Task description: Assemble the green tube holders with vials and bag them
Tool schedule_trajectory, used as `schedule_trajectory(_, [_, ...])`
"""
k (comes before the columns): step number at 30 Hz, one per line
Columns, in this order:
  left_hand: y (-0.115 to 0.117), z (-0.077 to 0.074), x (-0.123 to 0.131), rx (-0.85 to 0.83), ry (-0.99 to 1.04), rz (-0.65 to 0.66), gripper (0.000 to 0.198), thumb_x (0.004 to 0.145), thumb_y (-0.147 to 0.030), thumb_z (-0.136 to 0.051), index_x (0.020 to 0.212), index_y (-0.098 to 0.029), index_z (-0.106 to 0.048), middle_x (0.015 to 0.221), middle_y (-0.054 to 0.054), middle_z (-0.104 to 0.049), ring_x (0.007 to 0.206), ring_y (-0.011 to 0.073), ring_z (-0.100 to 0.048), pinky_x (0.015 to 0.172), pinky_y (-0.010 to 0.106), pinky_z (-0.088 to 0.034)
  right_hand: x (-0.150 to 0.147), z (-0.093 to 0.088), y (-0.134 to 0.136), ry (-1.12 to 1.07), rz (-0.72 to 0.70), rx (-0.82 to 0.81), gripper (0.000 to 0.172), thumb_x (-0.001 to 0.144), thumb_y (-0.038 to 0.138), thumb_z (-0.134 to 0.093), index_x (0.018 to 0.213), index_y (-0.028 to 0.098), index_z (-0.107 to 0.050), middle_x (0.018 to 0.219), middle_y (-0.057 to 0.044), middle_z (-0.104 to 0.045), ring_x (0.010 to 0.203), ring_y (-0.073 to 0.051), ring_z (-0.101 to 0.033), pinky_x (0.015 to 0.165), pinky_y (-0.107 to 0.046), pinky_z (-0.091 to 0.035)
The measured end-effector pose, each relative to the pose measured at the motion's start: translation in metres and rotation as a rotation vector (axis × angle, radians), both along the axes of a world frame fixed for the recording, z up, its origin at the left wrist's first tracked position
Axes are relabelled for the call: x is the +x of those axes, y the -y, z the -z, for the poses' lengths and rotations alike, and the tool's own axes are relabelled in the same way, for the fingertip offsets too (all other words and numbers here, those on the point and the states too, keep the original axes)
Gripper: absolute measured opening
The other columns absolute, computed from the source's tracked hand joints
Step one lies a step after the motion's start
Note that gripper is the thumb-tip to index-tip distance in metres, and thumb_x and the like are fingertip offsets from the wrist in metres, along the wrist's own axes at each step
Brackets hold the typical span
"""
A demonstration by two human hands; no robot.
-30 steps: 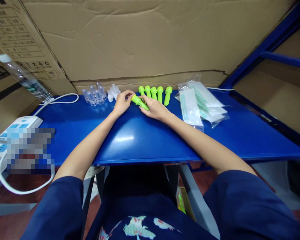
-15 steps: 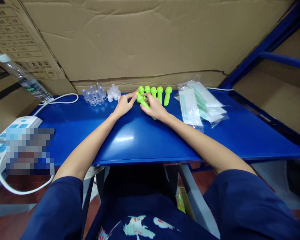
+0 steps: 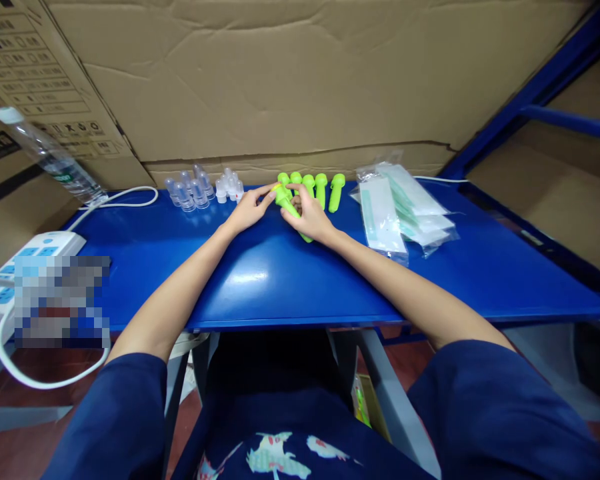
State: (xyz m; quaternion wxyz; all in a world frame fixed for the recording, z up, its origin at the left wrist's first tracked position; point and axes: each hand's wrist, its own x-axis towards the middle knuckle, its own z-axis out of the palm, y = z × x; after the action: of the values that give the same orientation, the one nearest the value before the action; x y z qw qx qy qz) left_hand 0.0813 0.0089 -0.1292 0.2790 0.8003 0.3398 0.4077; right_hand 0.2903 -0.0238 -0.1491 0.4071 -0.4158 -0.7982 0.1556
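Curled around the green tube, the right hand has its thumb on the near side and its index finger stretched toward the yellow ring at the far end. Fingertips of the left hand pinch lightly at that ring, thumb and fingers almost together. The tube slants between the two hands, ring end far and left, tail toward the near right; whether it touches the blue table, I can't tell. Just beyond it stand five green pieces in a row, some partly covered by the hands. Left of the hands sit small white bottles, then a cluster of clear cups. Plastic packets lie overlapping on the right. Far left, a water bottle leans near the cardboard, with a power strip nearer.
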Motion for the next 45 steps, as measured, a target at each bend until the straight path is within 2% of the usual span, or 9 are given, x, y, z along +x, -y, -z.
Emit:
schedule_trajectory(6, [0.002,-0.002,-0.001,0.003,-0.006,0.03,0.069,0.102,-0.071,-0.053,0.139,-0.016,-0.074,0.149,0.013,-0.07,0.139,0.0331,-0.066,0.126,0.047,-0.044,0.0,-0.002,0.001,0.02,-0.001,0.001,0.054,0.097,0.034,-0.063,0.146,0.018,-0.044,0.08,-0.001,-0.059,0.068,-0.022,-0.062,0.073,-0.042,-0.055])
schedule_trajectory(11, [0.002,-0.002,-0.001,0.0,-0.03,0.016,0.07,0.098,-0.068,-0.061,0.144,-0.015,-0.071,0.148,0.016,-0.071,0.126,0.0326,-0.073,0.106,0.043,-0.059,0.001,-0.002,0.001,0.058,-0.004,0.033,0.059,0.096,0.03,-0.06,0.15,0.016,-0.04,0.077,-0.001,-0.061,0.066,-0.022,-0.061,0.073,-0.043,-0.057])
schedule_trajectory(14, [0.002,-0.002,-0.001,0.026,-0.031,0.026,0.07,0.098,-0.067,-0.062,0.144,-0.014,-0.07,0.149,0.018,-0.07,0.126,0.0332,-0.072,0.099,0.041,-0.061,0.001,-0.003,0.001,0.062,-0.002,0.049,0.058,0.097,0.031,-0.06,0.149,0.016,-0.04,0.078,-0.002,-0.061,0.066,-0.022,-0.062,0.073,-0.043,-0.057])
schedule_trajectory(22, [0.003,-0.003,-0.001,0.031,-0.015,-0.021,0.076,0.095,-0.069,-0.067,0.152,-0.019,-0.064,0.154,0.015,-0.066,0.128,0.0338,-0.072,0.107,0.045,-0.058,-0.001,-0.006,0.004,0.076,-0.027,0.06,0.058,0.099,0.034,-0.058,0.15,0.016,-0.04,0.086,-0.005,-0.065,0.071,-0.022,-0.064,0.077,-0.043,-0.059])
schedule_trajectory(27, [0.009,-0.006,0.002,0.033,-0.044,0.004,0.071,0.099,-0.068,-0.061,0.147,-0.016,-0.068,0.157,0.015,-0.063,0.137,0.0347,-0.067,0.107,0.043,-0.057,-0.002,-0.008,0.006,0.089,-0.018,0.042,0.06,0.096,0.029,-0.056,0.151,0.012,-0.042,0.091,-0.009,-0.067,0.074,-0.024,-0.066,0.08,-0.045,-0.059])
schedule_trajectory(34, [0.008,-0.002,0.005,0.04,-0.045,0.022,0.081,0.088,-0.069,-0.074,0.148,-0.016,-0.067,0.149,0.016,-0.07,0.129,0.0355,-0.07,0.107,0.045,-0.057,-0.001,-0.012,0.009,0.084,-0.034,0.032,0.078,0.092,0.025,-0.057,0.166,0.016,-0.036,0.081,-0.003,-0.063,0.069,-0.023,-0.063,0.082,-0.046,-0.06])
schedule_trajectory(36, [0.008,-0.001,0.006,0.04,-0.049,0.027,0.085,0.084,-0.068,-0.078,0.15,-0.015,-0.065,0.15,0.017,-0.069,0.127,0.0352,-0.071,0.106,0.045,-0.057,0.0,-0.013,0.01,0.079,-0.038,0.026,0.08,0.091,0.025,-0.057,0.168,0.019,-0.036,0.086,-0.004,-0.067,0.068,-0.022,-0.062,0.081,-0.046,-0.061])
schedule_trajectory(41, [0.01,-0.001,0.008,0.02,-0.032,0.042,0.088,0.081,-0.068,-0.081,0.148,-0.013,-0.065,0.151,0.018,-0.068,0.129,0.0353,-0.07,0.104,0.042,-0.058,0.0,-0.016,0.014,0.048,-0.039,0.024,0.078,0.087,0.024,-0.059,0.164,0.021,-0.046,0.125,-0.013,-0.073,0.079,-0.022,-0.067,0.089,-0.048,-0.061])
schedule_trajectory(45, [0.01,0.001,0.012,0.008,0.002,0.079,0.09,0.082,-0.07,-0.079,0.148,-0.01,-0.064,0.151,0.02,-0.067,0.129,0.0361,-0.069,0.102,0.043,-0.058,-0.001,-0.018,0.016,0.034,-0.021,0.021,0.078,0.086,0.024,-0.059,0.162,0.018,-0.049,0.13,-0.014,-0.074,0.092,-0.026,-0.072,0.097,-0.052,-0.06])
